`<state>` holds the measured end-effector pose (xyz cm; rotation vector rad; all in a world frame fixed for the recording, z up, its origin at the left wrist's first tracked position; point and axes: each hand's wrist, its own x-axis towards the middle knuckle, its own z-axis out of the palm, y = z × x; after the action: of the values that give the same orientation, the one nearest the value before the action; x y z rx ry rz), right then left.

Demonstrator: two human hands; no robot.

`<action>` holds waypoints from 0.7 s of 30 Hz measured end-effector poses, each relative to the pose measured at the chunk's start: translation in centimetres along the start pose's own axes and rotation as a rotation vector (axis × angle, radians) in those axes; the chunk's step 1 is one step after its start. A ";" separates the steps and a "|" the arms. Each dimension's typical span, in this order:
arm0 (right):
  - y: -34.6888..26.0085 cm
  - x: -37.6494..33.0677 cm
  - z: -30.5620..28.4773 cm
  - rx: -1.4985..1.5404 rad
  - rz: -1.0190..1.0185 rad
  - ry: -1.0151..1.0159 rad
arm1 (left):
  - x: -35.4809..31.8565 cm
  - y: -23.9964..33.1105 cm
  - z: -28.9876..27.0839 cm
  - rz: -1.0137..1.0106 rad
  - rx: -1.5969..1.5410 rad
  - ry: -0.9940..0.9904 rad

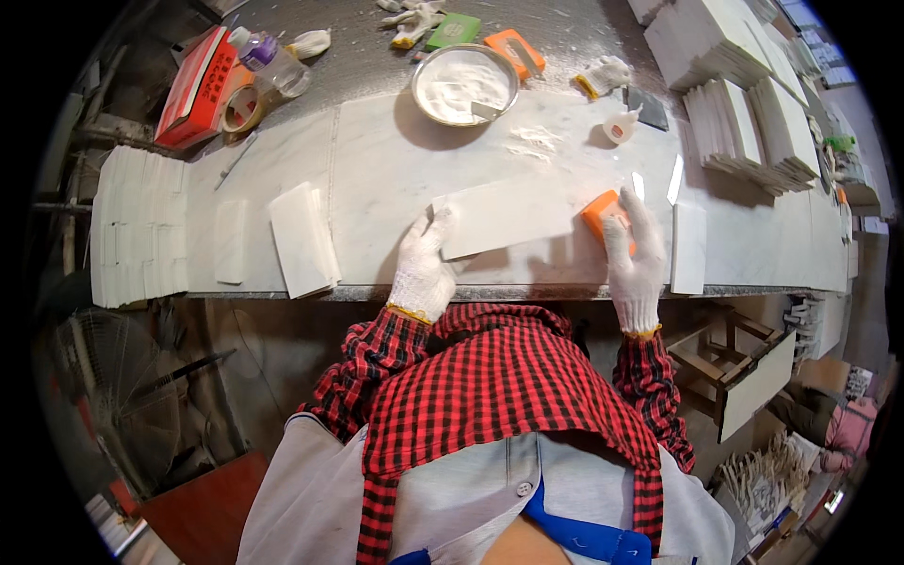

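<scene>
Both my hands wear white knit gloves. My left hand (425,259) is closed on the left end of a white rectangular tile (513,217), which it holds slightly tilted over the table. Beyond the tile's right end, my right hand (637,259) grips a small orange block (597,213) between thumb and fingers. Its exact kind is unclear, as the glove covers part of it. A narrow white tile (688,250) lies just right of that hand. Ahead of the held tile stands a metal bowl (418,101) of white powder (457,87) with a grey scraper-like piece in it.
Stacked white tiles stand at the left (141,226) and far right (720,122); a few loose tiles (301,240) lie nearer. Along the back are a plastic bottle (273,61), tape roll (242,108), red box (193,89), green block (454,32), another orange block (504,45) and loose gloves (605,75).
</scene>
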<state>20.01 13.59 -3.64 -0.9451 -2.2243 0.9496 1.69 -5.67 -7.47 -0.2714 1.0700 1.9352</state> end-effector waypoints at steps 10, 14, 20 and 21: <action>-6.3 2.6 5.3 0.664 0.285 -0.306 | -3.2 1.7 3.0 0.052 0.267 -0.414; -7.1 3.3 5.0 0.615 0.210 -0.414 | -3.5 1.9 3.0 0.110 0.329 -0.371; -5.3 3.4 5.8 0.575 0.202 -0.568 | -3.1 1.3 2.4 -0.014 0.014 -0.340; -5.1 2.8 5.8 0.576 0.179 -0.573 | -3.2 0.8 2.4 0.013 0.000 -0.310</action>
<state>12.33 10.86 -2.64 -0.6545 -2.0904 2.0104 3.45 -5.97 -3.77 0.0367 0.8681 1.9119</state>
